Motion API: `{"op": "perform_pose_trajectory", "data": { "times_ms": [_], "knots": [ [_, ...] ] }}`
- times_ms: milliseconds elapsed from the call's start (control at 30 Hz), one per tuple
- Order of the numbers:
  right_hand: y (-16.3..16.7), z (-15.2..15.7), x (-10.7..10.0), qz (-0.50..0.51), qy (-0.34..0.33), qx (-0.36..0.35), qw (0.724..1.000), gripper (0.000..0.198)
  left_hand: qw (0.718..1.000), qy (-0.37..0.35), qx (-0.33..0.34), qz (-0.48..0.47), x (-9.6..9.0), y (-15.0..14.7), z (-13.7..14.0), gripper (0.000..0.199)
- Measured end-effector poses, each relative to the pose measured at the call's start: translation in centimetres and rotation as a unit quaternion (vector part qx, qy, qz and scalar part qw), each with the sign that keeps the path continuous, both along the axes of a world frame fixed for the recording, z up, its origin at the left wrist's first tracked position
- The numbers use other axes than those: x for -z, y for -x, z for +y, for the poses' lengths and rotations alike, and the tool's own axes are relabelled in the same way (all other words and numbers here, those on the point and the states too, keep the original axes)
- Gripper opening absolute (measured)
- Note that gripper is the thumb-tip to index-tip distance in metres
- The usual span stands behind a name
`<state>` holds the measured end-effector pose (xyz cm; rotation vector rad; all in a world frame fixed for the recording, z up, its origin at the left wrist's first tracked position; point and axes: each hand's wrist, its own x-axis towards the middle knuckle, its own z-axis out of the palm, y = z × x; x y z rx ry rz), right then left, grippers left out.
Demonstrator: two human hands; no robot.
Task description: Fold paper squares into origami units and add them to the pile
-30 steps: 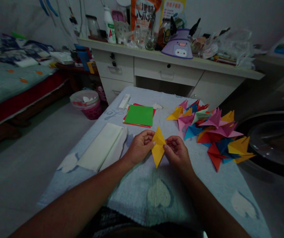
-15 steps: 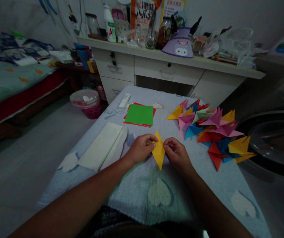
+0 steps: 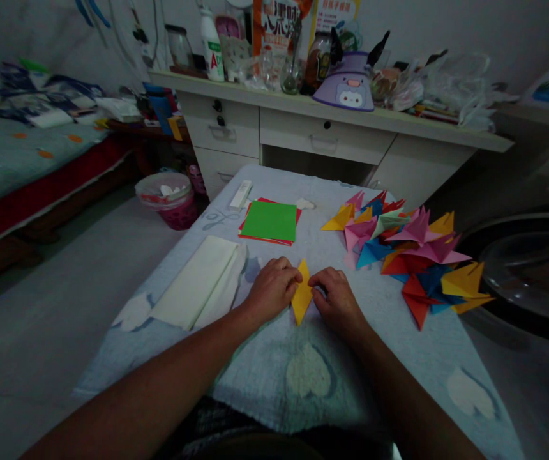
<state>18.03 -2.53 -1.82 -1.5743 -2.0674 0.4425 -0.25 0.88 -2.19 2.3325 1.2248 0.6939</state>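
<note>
A yellow folded paper, diamond-shaped with points at top and bottom, is held low over the cloth-covered table. My left hand pinches its left edge, thumb and fingers closed. On the opposite side, my right hand has curled fingers closed at the right edge; the fingertips' exact contact is hard to make out. Beyond the hands lies a stack of square paper sheets, green on top with red edges showing. Folded paper cranes in several colours are heaped to the right.
A long pale folded packet lies left of my hands. A small white box and a crumpled white scrap flank the stack. Behind stands a cluttered white desk. A pink bin is on the floor.
The yellow paper has shifted slightly left and turned, and looks narrower. My left hand's fingers have moved over its edge; my right hand has moved a little left with it.
</note>
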Motion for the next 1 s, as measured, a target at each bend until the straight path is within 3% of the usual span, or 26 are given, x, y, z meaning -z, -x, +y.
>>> {"op": "perform_pose_trajectory", "data": {
  "times_ms": [167,433,1000],
  "knots": [
    [-0.1,-0.4,-0.2,-0.014,0.028,-0.041,0.999,0.038,0.999,0.011,0.031,0.023,0.0,-0.1,0.2,0.020],
    [-0.7,-0.4,-0.8,-0.017,0.055,-0.082,0.995,0.043,0.999,0.011,0.039,0.017,0.0,0.1,0.2,0.022],
    [-1.0,0.0,-0.6,0.001,0.050,-0.090,0.995,0.019,0.998,0.036,0.042,0.029,-0.4,0.2,0.3,0.028]
  ]
}}
